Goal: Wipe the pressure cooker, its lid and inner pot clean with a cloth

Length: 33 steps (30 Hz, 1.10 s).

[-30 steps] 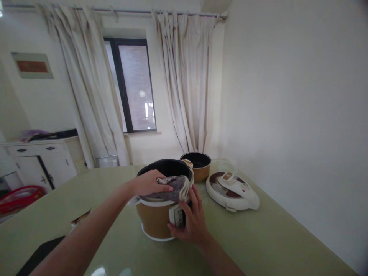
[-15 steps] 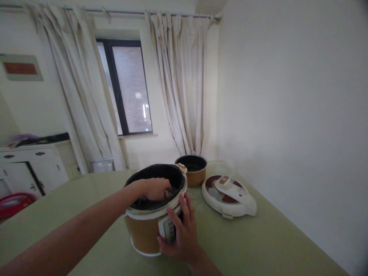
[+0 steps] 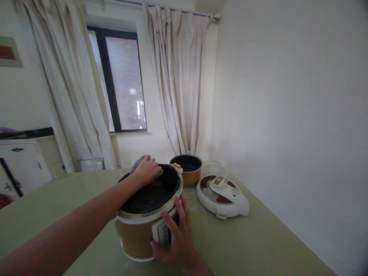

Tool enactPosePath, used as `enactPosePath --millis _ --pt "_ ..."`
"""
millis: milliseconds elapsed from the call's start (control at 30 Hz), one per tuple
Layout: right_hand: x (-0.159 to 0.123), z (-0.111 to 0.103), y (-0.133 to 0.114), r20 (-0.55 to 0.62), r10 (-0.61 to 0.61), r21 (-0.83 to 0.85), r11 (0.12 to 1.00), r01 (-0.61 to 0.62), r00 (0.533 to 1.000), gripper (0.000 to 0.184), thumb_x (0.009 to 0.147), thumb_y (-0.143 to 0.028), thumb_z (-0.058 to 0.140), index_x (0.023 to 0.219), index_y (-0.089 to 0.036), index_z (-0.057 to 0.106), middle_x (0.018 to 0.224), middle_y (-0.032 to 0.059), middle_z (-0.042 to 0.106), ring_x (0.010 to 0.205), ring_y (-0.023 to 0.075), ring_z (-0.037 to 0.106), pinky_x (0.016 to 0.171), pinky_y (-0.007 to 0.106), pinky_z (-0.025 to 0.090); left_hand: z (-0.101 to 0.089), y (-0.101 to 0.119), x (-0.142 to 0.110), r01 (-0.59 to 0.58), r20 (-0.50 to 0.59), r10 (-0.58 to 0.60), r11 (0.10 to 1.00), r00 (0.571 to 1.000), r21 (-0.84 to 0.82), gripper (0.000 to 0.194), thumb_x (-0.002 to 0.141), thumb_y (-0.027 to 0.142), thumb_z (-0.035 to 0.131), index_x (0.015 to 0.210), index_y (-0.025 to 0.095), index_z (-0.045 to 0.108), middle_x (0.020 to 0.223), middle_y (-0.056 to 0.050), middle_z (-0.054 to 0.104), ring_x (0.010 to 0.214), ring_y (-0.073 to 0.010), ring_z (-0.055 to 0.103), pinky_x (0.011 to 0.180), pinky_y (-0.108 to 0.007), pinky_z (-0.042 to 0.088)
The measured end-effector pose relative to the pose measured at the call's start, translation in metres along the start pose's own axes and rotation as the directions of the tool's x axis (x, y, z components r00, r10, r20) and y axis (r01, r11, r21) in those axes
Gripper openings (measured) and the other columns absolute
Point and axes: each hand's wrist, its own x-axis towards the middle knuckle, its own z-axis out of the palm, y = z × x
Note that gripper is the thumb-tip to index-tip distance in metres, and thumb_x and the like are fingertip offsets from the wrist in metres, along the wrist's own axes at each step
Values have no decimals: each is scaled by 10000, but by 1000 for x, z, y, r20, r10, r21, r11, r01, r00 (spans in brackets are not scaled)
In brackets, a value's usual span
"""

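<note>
A gold-and-white electric pressure cooker (image 3: pixel 135 237) stands lidless on the table, its dark inside facing me. My left hand (image 3: pixel 148 171) is closed on a greyish-purple cloth (image 3: pixel 139 162) at the cooker's far rim; part of the cloth hangs over the outside. The rest of the cloth is hidden under my fingers. My right hand (image 3: pixel 179 234) grips the front right of the cooker, fingers by the rim and thumb below, around the control panel (image 3: pixel 162 233).
Behind the cooker sits a gold inner pot (image 3: pixel 192 178) with a black inside. The white-and-brown lid (image 3: pixel 222 197) lies to the right on the green table (image 3: pixel 244 245). A wall (image 3: pixel 287 115) runs along the table's right side.
My left hand went with the cloth from the near rim down inside the cooker, then up to the far rim. My right hand stays on the cooker's front. The view has shifted slightly.
</note>
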Motion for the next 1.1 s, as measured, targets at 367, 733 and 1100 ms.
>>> enactPosePath --millis 367,733,1100 --pt "3 -5 2 29 -3 47 999 1 1000 935 709 -398 827 1553 -302 437 1695 160 265 1547 505 270 1109 722 442 -8 -14 -41 80 290 -107 991 951 105 227 684 225 853 906 203 810 974 -181 806 978 -369 744 907 -496 503" --pt "3 1 1 -7 4 48 999 -4 1000 951 706 -394 803 1570 -315 413 1696 150 264 1542 512 272 1099 740 438 -53 16 -42 -129 196 222 908 955 -399 258 871 485 671 902 261 795 903 -43 791 866 -251 727 776 -337 523" --pt "2 -4 3 16 -15 33 999 14 1000 913 716 -387 808 1548 -285 444 1703 168 251 1539 515 282 1090 727 454 -5 32 9 -230 -126 249 962 960 146 148 972 206 619 944 209 764 1039 -102 787 1116 -276 648 956 -442 402"
